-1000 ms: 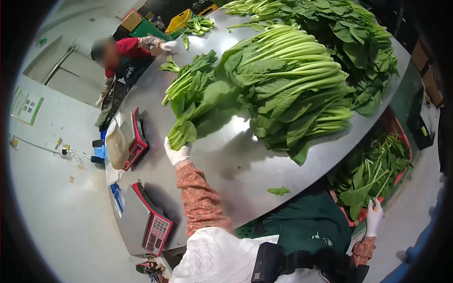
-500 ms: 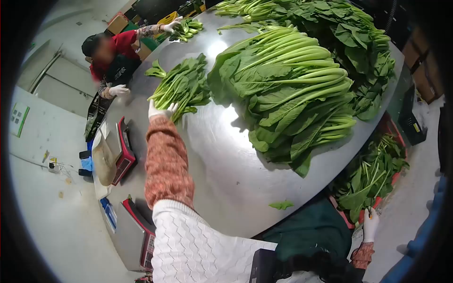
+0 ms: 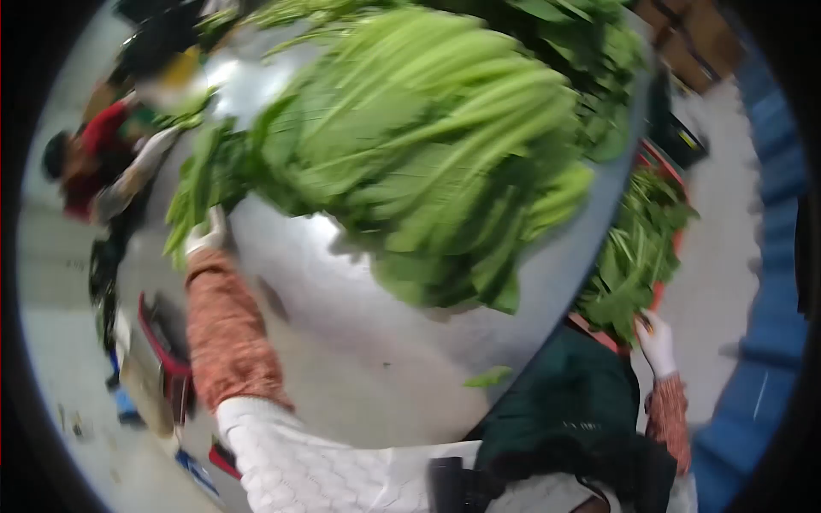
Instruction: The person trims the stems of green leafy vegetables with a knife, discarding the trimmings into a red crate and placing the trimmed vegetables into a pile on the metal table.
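My left hand [image 3: 205, 238], in a white glove, grips the near side of a loose bunch of leafy greens [image 3: 209, 175] on the metal table. Beside that bunch lies a large heap of long-stemmed greens [image 3: 428, 162], its leaves meeting the bunch's edge. Low on the right, my right hand [image 3: 657, 346], also gloved, is closed beside a red crate [image 3: 676, 248] holding cut greens [image 3: 633, 256]. Something small with an orange tint shows at its fingers, too blurred to name.
Across the metal table [image 3: 333, 368], a co-worker [image 3: 103, 154] in red reaches a gloved arm toward small greens. Red-edged scales [image 3: 162, 342] stand at the left. A leaf scrap [image 3: 487, 377] lies near the front edge. Cardboard boxes [image 3: 693, 43] are at upper right.
The view has swung, shifting everything leftward, and is blurred. My left hand stays on the bunch, which now touches the large heap. My right hand remains by the crate.
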Tool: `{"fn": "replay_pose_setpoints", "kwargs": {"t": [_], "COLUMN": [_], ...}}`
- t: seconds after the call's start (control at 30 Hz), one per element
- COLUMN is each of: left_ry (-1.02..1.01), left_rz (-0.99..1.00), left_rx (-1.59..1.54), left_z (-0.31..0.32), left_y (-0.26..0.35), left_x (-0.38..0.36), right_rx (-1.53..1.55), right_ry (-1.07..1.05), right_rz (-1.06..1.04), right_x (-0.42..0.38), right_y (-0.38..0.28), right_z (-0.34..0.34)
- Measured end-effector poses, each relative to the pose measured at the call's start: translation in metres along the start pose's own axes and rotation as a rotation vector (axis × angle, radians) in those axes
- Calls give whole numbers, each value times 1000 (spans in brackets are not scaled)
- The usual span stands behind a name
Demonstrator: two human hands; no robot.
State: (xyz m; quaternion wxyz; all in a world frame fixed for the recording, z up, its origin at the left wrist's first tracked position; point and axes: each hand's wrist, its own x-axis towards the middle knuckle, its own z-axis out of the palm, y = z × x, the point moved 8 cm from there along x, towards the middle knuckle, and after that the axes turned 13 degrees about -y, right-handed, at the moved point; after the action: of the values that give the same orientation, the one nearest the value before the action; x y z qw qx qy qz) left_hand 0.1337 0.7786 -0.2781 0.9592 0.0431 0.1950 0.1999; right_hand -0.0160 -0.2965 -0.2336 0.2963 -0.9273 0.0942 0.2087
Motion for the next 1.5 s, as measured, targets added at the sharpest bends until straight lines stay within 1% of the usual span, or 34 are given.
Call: {"fn": "replay_pose_setpoints", "kwargs": {"t": [0.03,0.07,0.13,0.17,0.2,0.23,0.3,0.33,0.37,0.4,0.43,0.47,0.5,0.53,0.57,0.6,0.63,0.67,0.7,0.73,0.77,0.8,0.83,0.87,0.9,0.93,1.0,1.03,1.17,1.23,1.33,1.4,1.47,1.5], "left_ry": [-21,36,14,-126,-102,-158,-109,3,-203,-470,-242,-29,150,170,198,322,279,200,14,-105,-441,-601,-747,-1117,-1216,-1008,-1018,-1030,-1015,-1022,-1008,-1036,-1055,-1057], "left_rz": [342,439,245,136,178,166,143,212,-33,0,-66,-7,139,141,145,249,551,725,883,834,833,765,686,692,645,357,135,133,133,185,122,128,141,141], "left_rx": [235,287,1786,1271,484,492,344,487,1355,2191,1840,1335,926,1096,1266,1473,1521,1925,2249,2240,2342,2362,2406,2596,2480,2518,2743,2749,2786,2775,2778,2753,2731,2730], "left_z": [62,73,67,34,-9,2,23,35,12,27,4,21,47,39,32,42,58,98,100,115,114,126,122,110,104,67,67,66,56,56,56,57,58,59], "left_y": [-56,-59,-39,-28,12,-12,-50,-81,-40,-62,-54,-112,-183,-179,-175,-192,-210,-273,-283,-356,-406,-477,-523,-561,-603,-609,-635,-638,-627,-627,-627,-625,-626,-626], "left_x": [-68,-70,-38,-13,19,-8,-48,-79,-43,-54,-60,-112,-176,-189,-202,-237,-270,-322,-336,-374,-398,-429,-448,-458,-466,-455,-444,-440,-437,-436,-436,-437,-437,-437], "right_rx": [-18,2,-108,-150,-180,-166,-106,-72,-18,40,100,112,342,574,735,896,851,804,739,670,579,486,402,316,289,239,151,196,290,285,266,339,256,396], "right_ry": [23,21,34,22,18,1,-20,-33,-31,-33,-33,7,-105,-221,-163,-102,-70,-42,59,157,216,271,290,310,206,167,72,109,70,168,166,382,419,385], "right_rz": [-41,22,106,172,171,190,198,192,179,164,150,29,142,254,210,164,168,170,128,87,81,70,58,44,107,113,186,127,154,211,152,250,161,123], "right_x": [-7,-8,-16,-19,-22,-24,-24,-19,-14,-7,2,14,22,31,45,60,80,102,123,143,160,178,201,222,237,258,286,292,329,353,395,390,342,327], "right_y": [-25,-17,-15,-7,-3,-2,9,14,17,18,22,22,27,28,29,34,43,51,52,46,41,31,25,17,5,0,-13,-23,-40,-27,8,33,16,23], "right_z": [-5,-4,-10,-10,-11,-11,-8,-7,-5,-4,-2,-1,1,5,3,3,1,-2,-11,-21,-28,-37,-37,-36,-37,-27,-12,-9,10,28,41,10,-64,-75]}}
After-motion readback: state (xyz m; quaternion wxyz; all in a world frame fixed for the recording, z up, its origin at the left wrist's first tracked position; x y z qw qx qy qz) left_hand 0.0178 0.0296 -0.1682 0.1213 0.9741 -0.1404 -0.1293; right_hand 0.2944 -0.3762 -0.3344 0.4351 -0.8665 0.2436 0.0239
